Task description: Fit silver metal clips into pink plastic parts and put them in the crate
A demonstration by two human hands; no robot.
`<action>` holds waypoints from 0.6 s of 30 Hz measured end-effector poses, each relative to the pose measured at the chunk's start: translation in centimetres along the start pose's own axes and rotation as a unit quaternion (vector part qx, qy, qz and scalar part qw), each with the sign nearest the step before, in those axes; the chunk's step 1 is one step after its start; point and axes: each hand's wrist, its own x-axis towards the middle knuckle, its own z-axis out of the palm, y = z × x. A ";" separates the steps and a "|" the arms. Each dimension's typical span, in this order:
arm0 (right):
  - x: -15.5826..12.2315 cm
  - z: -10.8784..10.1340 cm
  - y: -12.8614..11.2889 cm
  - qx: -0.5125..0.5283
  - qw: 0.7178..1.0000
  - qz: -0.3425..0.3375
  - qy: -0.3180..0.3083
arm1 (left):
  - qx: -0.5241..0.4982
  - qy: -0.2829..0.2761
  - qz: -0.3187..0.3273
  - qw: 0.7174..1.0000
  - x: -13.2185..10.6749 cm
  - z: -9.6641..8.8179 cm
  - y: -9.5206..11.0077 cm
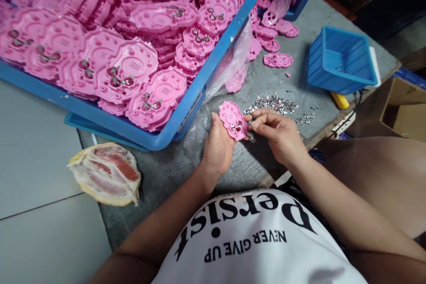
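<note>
My left hand (pixel 218 144) is closed around the edge of a pink plastic shell (pixel 230 115), its inner side turned up. Small metal pieces sit near the shell's lower right end. Close beside that end is my right hand (pixel 281 135), its thumb and fingers pinched together. A small metal piece seems to be at the fingertips, too small to make out well. Behind the right hand lies a loose pile of small shiny metal pieces (pixel 276 104) on the grey table (pixel 246 168).
A large blue crate (pixel 159 140) heaped with pink shells stands at upper left. Several loose pink shells (pixel 278 60) lie past the pile. A small blue bin (pixel 342 60) stands at right, above a yellow handle (pixel 339 100). A cut pomelo (pixel 106 173) lies at left. A cardboard box (pixel 399 111) is beyond the table edge.
</note>
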 end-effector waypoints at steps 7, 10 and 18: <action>-0.1 0.2 0.5 -0.071 0.996 -0.047 -0.004 | -0.086 -0.003 -0.022 0.996 -0.5 0.6 0.3; -0.3 0.3 0.4 -0.085 0.994 -0.064 0.002 | -0.104 -0.021 -0.012 0.994 -0.7 0.9 0.4; -0.5 0.9 0.6 -0.036 0.998 -0.048 0.008 | -0.111 -0.107 0.012 0.988 -1.2 1.3 0.4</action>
